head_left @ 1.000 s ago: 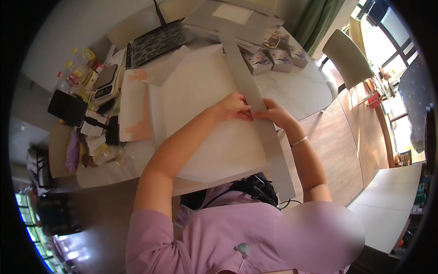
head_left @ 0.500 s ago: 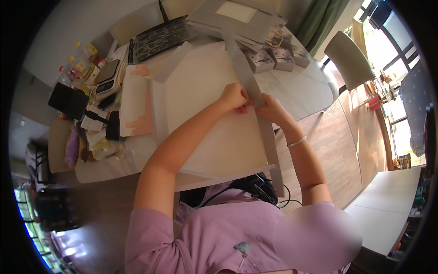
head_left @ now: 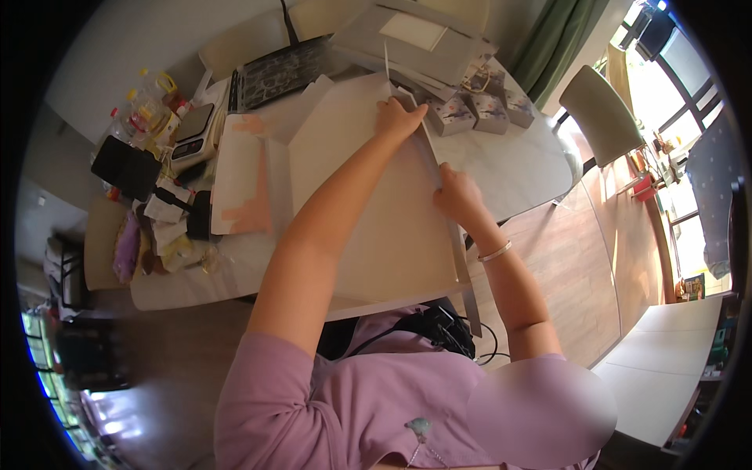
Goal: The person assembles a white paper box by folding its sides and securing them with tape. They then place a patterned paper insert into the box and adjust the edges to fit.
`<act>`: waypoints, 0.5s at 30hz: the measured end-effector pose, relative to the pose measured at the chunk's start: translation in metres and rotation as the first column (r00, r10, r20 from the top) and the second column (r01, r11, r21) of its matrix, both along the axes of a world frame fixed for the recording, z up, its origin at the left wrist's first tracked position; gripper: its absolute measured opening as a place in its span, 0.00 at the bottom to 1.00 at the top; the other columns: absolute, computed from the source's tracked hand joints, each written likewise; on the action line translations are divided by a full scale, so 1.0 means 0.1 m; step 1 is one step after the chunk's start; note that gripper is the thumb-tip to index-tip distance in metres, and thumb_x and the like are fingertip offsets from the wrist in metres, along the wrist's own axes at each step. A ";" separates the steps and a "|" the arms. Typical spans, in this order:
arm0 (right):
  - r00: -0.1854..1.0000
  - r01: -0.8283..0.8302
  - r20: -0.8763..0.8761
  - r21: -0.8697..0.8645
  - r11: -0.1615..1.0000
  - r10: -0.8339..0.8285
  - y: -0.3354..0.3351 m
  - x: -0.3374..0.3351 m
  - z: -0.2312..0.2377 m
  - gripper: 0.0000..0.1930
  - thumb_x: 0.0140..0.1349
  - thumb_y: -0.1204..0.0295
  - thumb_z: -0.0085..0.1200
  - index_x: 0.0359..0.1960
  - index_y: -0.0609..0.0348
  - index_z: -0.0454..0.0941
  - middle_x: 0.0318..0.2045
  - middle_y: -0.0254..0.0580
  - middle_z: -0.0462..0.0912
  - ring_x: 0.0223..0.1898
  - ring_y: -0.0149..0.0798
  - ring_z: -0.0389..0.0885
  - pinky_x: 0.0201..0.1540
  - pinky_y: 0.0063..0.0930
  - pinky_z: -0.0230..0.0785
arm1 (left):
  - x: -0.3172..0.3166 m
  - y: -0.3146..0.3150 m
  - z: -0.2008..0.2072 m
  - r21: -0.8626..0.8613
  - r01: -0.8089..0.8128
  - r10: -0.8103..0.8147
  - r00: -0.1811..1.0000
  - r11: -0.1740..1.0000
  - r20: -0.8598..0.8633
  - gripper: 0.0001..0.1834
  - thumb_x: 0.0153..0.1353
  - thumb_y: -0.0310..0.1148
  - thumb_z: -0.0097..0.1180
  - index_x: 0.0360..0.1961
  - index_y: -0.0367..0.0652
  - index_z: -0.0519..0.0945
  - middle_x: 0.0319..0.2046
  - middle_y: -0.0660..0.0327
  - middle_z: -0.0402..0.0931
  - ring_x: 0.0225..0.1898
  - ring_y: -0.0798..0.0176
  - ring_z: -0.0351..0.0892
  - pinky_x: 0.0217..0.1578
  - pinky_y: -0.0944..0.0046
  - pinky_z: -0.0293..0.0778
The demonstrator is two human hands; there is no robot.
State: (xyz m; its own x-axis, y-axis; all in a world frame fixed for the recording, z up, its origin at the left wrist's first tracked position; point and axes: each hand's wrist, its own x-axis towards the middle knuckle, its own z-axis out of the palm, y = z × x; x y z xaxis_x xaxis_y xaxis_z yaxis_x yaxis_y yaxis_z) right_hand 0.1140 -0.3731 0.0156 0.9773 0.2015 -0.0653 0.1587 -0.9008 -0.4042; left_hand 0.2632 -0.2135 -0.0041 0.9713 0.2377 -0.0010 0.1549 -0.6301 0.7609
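Observation:
A large shallow cardboard box (head_left: 356,204), white inside with grey outer flaps, lies on the table in front of me. My left hand (head_left: 399,119) is closed over its right side wall near the far corner, thumb and fingers pinching the edge. Lower along that same wall, my right hand (head_left: 459,194) is closed on the cardboard from the outer side, some fingers hidden. The right wall now stands folded up along most of its length. At the near right corner a grey flap end (head_left: 471,309) hangs past the table edge.
Small patterned boxes (head_left: 489,113) with cord handles and a stack of grey cardboard (head_left: 427,43) sit at the far right. On the left are a kitchen scale (head_left: 192,133), oil bottles (head_left: 153,102), a black phone holder (head_left: 125,168) and a white-and-pink sheet (head_left: 241,176).
My left hand has slid away from me along the right wall to the far corner. The grey flap has been folded inward there. My right hand has come slightly nearer.

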 end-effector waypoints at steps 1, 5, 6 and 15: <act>1.000 0.002 0.000 0.009 1.000 -0.002 -0.02 0.01 -0.04 0.15 0.54 0.78 0.50 0.46 0.65 0.71 0.37 0.63 0.84 0.43 0.66 0.84 0.44 0.56 0.77 | 0.07 0.00 -0.02 -0.028 -0.021 0.022 1.000 0.999 0.018 0.53 0.57 0.71 0.57 0.66 0.31 0.69 0.62 0.36 0.71 0.59 0.40 0.77 0.58 0.48 0.75; 1.000 -0.008 -0.012 0.074 0.997 0.009 -0.06 0.00 -0.07 0.15 0.55 0.78 0.49 0.45 0.66 0.70 0.37 0.65 0.84 0.42 0.69 0.83 0.44 0.57 0.76 | 0.38 0.09 0.07 -0.364 -0.236 0.241 0.970 0.901 -0.032 0.52 0.54 0.67 0.65 0.67 0.35 0.69 0.65 0.43 0.71 0.56 0.40 0.79 0.58 0.48 0.75; 1.000 -0.006 -0.012 0.084 0.996 0.007 -0.08 0.01 -0.08 0.15 0.55 0.78 0.49 0.45 0.66 0.70 0.37 0.66 0.84 0.42 0.69 0.83 0.45 0.58 0.76 | 0.42 0.11 0.12 -0.569 -0.239 0.243 0.967 0.787 -0.070 0.51 0.53 0.66 0.67 0.65 0.36 0.70 0.63 0.45 0.73 0.56 0.43 0.78 0.57 0.49 0.74; 0.999 0.029 -0.049 0.279 0.960 -0.016 -0.19 0.06 -0.17 0.12 0.52 0.77 0.51 0.38 0.71 0.70 0.36 0.70 0.83 0.42 0.70 0.82 0.45 0.57 0.75 | 0.35 0.10 0.31 -0.848 -0.426 0.416 0.865 0.315 -0.280 0.34 0.43 0.46 0.83 0.49 0.43 0.82 0.53 0.57 0.77 0.51 0.60 0.75 0.52 0.53 0.69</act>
